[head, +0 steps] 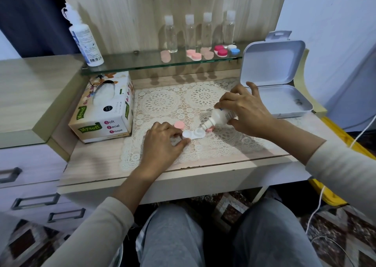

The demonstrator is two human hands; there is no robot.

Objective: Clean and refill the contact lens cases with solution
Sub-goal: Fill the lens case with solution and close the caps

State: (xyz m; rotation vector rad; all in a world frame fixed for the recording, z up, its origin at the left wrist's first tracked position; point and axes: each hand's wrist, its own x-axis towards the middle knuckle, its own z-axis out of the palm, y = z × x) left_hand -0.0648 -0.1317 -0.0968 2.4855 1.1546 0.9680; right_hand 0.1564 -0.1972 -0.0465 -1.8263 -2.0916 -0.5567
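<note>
left hand [162, 142] fingers pinching left end of white case [193, 134] on doily [160, 104] on tabletop [97, 165], right hand [246, 112] fingers curled round tilted bottle [220, 116], nozzle over case's right well, pink cap [179, 125] just behind case

white lens case [193, 134] flat on doily [162, 104], both wells uncapped. pink cap [179, 125] just beside at 11 o'clock, second pink cap [209, 128] at 2 o'clock. small solution bottle [220, 116] tipped, nozzle down over right well, body off toward 2 o'clock.
</note>
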